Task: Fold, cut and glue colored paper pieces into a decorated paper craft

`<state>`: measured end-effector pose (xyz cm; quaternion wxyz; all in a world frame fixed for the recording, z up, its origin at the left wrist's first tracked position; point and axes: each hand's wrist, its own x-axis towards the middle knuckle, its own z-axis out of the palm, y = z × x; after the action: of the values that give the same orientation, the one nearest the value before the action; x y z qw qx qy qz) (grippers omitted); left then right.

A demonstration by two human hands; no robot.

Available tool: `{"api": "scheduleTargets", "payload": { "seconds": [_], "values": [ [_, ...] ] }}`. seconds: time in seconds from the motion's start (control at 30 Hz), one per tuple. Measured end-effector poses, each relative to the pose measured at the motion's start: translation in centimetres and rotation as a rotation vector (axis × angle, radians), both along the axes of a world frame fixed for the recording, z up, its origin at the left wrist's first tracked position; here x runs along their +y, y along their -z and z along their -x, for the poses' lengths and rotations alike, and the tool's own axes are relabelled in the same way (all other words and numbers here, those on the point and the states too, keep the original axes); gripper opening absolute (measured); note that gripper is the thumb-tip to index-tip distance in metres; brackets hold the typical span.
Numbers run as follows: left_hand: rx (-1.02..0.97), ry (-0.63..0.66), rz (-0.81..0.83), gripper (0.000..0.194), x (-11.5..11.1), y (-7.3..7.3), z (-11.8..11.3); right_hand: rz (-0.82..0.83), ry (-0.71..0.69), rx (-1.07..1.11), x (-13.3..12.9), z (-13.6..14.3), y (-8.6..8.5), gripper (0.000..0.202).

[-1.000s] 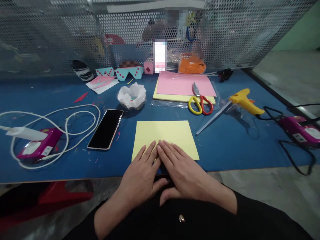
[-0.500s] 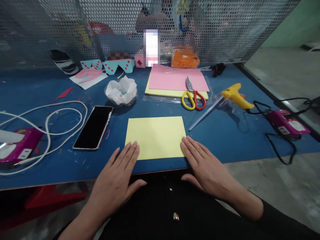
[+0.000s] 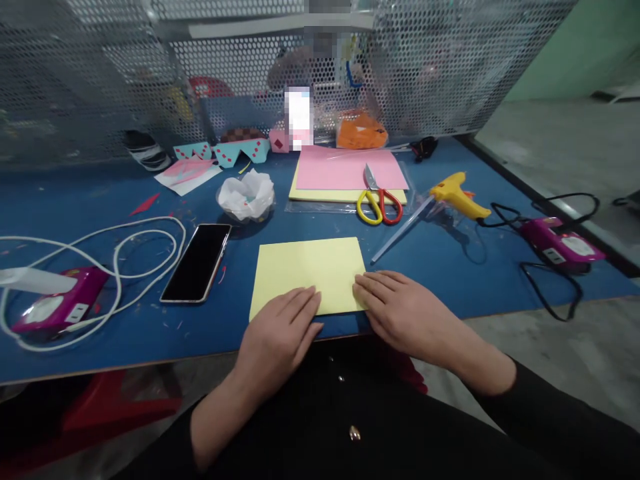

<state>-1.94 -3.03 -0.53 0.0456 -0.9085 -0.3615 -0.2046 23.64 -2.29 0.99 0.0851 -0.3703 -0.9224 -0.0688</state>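
A yellow sheet of paper (image 3: 305, 270) lies flat near the front edge of the blue table. My left hand (image 3: 280, 333) rests on its lower edge, fingers stretched out and pointing toward the middle of the sheet. Across the paper's lower right corner lie the flat fingertips of my right hand (image 3: 400, 313). Neither hand grips anything. Beyond the sheet, scissors (image 3: 376, 200) with one yellow and one red handle lie partly over a stack of pink paper (image 3: 345, 167) and yellow paper.
On the right lie a yellow glue gun (image 3: 457, 193) with a long glue stick and a purple power strip (image 3: 563, 243). Left of the sheet are a phone (image 3: 197, 263), a white cable (image 3: 120, 267) and a paper-lined bowl (image 3: 246, 197). A perforated metal panel (image 3: 225, 67) stands behind.
My left hand has slid right along the paper's lower edge, its thumb drawn in nearer the fingers. My right hand stays at the right corner, thumb now hidden. The view has shifted slightly.
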Motion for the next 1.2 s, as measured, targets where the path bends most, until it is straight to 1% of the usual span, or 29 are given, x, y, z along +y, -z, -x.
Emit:
{"api": "scheduleTargets", "payload": {
  "seconds": [0.1,0.17,0.23,0.3,0.4,0.47,0.6,0.7,0.87,0.93,1.07,1.2],
  "values": [
    [-0.043,0.034,-0.017,0.032,1.0,0.2,-1.5,-0.088,0.008,0.067,0.3,0.6,0.6,0.028],
    [-0.072,0.027,-0.047,0.028,1.3,0.3,-1.8,-0.11,0.023,0.14,0.3,1.3,0.9,0.024],
    [-0.111,0.013,-0.075,0.025,1.3,0.2,-1.5,-0.111,0.01,0.241,0.2,2.3,1.0,0.023],
    [-0.16,-0.004,-0.069,0.027,0.9,0.1,-0.7,-0.082,-0.02,0.377,0.1,3.2,1.2,0.022],
    [-0.25,-0.061,0.045,0.03,-0.1,-0.1,1.0,0.019,0.007,0.513,0.4,3.8,1.5,0.021],
    [-0.317,-0.097,0.151,0.031,-0.9,-0.2,2.2,0.072,0.055,0.525,0.7,3.6,1.7,0.021],
    [-0.402,-0.156,0.323,0.032,-2.0,-0.3,3.5,0.097,0.109,0.523,1.3,2.9,2.0,0.021],
    [-0.442,-0.208,0.367,0.029,-2.0,-0.5,3.6,0.135,0.18,0.549,1.3,2.9,1.9,0.021],
    [-0.501,-0.377,0.426,0.017,-1.2,-1.4,3.0,0.221,0.294,0.603,1.2,3.4,1.8,0.016],
    [-0.523,-0.415,0.45,0.014,-0.9,-1.6,2.9,0.246,0.322,0.651,1.0,3.4,1.9,0.016],
    [-0.525,-0.4,0.466,0.014,-0.4,-1.9,2.9,0.211,0.36,0.685,0.3,3.2,2.1,0.013],
    [-0.475,-0.36,0.488,0.014,-0.3,-2.2,3.1,0.217,0.376,0.686,-0.2,3.0,2.2,0.011]
  ]
}}
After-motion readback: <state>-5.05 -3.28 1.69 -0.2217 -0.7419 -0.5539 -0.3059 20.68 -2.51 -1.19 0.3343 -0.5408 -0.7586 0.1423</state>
